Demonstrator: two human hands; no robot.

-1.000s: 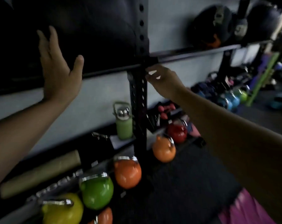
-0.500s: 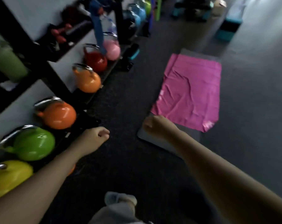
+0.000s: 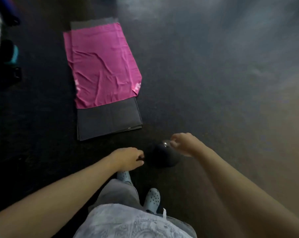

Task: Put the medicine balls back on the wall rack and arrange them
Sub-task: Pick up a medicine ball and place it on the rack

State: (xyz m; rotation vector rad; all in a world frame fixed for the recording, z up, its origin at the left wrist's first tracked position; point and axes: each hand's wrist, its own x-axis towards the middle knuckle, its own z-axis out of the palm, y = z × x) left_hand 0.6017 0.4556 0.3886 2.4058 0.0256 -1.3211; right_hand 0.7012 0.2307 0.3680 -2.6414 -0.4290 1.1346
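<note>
Both hands hung empty; left hand (image 3: 128, 158) loosely curled, right hand (image 3: 184, 143) half-open above the dark medicine ball (image 3: 164, 157) between them; cupping opposite sides low would lift it securely.

A pink towel (image 3: 102, 66) lies over a grey mat (image 3: 109, 121) on the dark floor (image 3: 214, 83).

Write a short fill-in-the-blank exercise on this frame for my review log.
1. The pink towel lies spread on a dark ____.
2. The dark medicine ball rests on the ____.
3. The ball sits between the left hand and the ____ hand.
4. The person's light blue ____ show near the bottom of the view.

Missing words: mat; floor; right; shoes
</note>
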